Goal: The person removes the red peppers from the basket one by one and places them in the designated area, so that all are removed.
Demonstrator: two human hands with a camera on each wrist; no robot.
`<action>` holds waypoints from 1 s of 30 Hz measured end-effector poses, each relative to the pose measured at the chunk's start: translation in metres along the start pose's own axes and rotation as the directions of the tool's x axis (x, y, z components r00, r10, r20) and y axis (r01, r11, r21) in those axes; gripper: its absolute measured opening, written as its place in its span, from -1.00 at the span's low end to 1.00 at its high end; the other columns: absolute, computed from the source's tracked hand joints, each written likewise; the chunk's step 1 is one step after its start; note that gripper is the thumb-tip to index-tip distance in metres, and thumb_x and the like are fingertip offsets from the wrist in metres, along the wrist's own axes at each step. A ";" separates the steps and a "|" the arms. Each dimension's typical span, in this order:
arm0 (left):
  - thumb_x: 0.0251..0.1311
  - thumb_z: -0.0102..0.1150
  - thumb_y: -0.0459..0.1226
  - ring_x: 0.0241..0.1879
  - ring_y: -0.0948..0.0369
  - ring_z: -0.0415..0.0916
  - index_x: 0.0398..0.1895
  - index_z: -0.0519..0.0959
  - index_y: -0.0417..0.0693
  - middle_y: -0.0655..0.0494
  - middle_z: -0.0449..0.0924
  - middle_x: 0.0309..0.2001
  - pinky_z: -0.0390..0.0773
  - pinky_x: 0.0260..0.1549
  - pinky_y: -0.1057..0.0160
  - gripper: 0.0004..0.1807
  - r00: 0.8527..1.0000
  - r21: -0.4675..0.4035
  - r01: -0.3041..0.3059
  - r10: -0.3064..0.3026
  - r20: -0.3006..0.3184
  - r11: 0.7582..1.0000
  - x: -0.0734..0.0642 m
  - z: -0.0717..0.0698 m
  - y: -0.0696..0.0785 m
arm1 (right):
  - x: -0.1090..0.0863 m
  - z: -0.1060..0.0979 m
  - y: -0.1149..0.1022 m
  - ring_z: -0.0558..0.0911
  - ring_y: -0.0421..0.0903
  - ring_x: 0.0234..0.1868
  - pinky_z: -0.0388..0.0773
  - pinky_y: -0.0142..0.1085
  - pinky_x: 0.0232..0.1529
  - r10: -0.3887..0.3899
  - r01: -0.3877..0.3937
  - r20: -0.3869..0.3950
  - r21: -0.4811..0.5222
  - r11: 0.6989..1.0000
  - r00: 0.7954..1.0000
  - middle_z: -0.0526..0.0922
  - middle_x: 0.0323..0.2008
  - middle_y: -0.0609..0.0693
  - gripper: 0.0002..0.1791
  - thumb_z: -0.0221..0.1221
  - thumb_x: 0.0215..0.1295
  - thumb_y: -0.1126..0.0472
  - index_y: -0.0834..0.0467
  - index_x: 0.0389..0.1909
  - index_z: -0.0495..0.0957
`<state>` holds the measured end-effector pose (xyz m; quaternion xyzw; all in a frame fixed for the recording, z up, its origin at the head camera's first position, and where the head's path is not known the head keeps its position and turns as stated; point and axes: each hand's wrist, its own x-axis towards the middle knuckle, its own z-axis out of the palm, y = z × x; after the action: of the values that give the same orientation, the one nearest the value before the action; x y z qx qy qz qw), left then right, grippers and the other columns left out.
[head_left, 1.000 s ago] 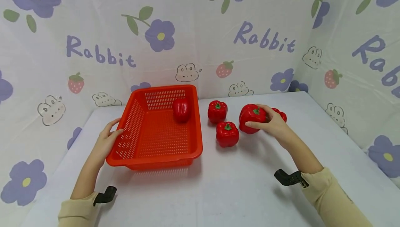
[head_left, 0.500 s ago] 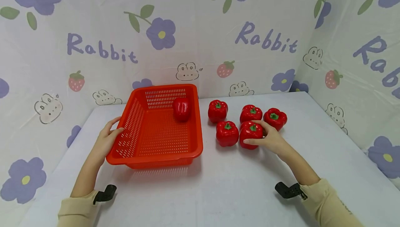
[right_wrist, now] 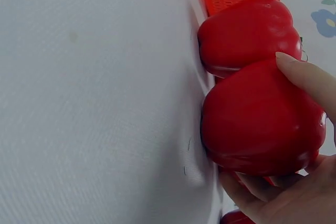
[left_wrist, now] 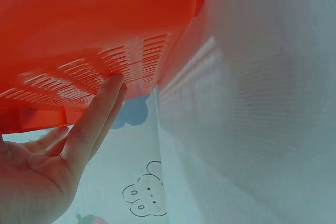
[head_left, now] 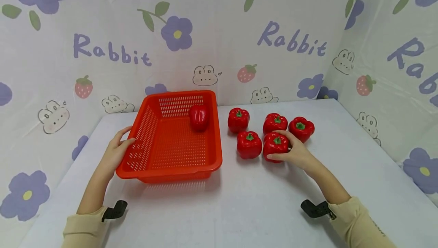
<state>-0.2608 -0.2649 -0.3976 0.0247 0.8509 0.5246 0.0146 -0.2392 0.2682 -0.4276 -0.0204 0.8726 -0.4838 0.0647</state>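
Note:
A red plastic basket (head_left: 178, 141) stands on the left of the table, with one red bell pepper (head_left: 199, 117) lying in its far right corner. My left hand (head_left: 118, 151) holds the basket's left rim, the fingers against the outer wall in the left wrist view (left_wrist: 79, 129). On the right, my right hand (head_left: 295, 151) grips a red bell pepper (head_left: 273, 147), thumb on one side and fingers round the other. That pepper (right_wrist: 262, 119) rests on the table, close beside another bell pepper (head_left: 249, 145).
More red bell peppers stand around the held one: one by the basket (head_left: 238, 120), one just behind (head_left: 275, 122) and one at the far right (head_left: 302, 129). White table (head_left: 246, 206) stretches in front. A patterned curtain (head_left: 219, 31) hangs at the back.
My right hand has brought its bell pepper toward me and set it on the table in front of the one behind. The left hand and basket have stayed in place.

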 end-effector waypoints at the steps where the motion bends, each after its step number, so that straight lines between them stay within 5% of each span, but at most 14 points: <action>1: 0.49 -0.23 -0.09 -0.35 0.42 0.62 0.56 -0.04 0.07 -0.47 0.35 0.23 0.69 -0.34 0.32 -0.37 1.000 -0.004 -0.001 0.001 0.002 1.000 0.000 0.000 0.000 | -0.001 0.000 0.000 0.15 0.32 0.41 0.40 0.24 0.24 0.000 0.000 0.001 0.011 1.000 1.000 0.14 0.42 0.27 0.01 0.41 0.06 -0.05 -0.03 0.48 0.05; 19: 0.49 -0.22 -0.08 -0.32 0.39 0.63 0.56 -0.06 0.07 -0.48 0.35 0.23 0.70 -0.32 0.29 -0.36 1.000 -0.011 -0.002 0.002 0.007 1.000 -0.001 -0.001 -0.002 | -0.003 0.004 -0.001 0.12 0.29 0.44 0.41 0.22 0.24 -0.025 0.027 -0.023 0.092 0.995 0.999 0.10 0.46 0.23 -0.07 0.37 0.13 -0.01 -0.11 0.48 0.09; 30: 0.49 -0.21 -0.09 -0.31 0.37 0.64 0.56 -0.05 0.09 -0.48 0.34 0.23 0.71 -0.33 0.25 -0.36 1.000 -0.034 -0.008 0.008 0.013 0.999 0.001 -0.002 -0.001 | -0.006 0.003 -0.009 0.18 0.18 0.44 0.44 0.17 0.25 -0.080 0.089 -0.075 0.115 0.989 0.994 0.27 0.41 0.12 -0.14 0.34 0.16 -0.02 -0.05 0.45 0.16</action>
<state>-0.2616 -0.2669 -0.3981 0.0313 0.8416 0.5389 0.0182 -0.2327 0.2614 -0.4212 -0.0366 0.8424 -0.5374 0.0145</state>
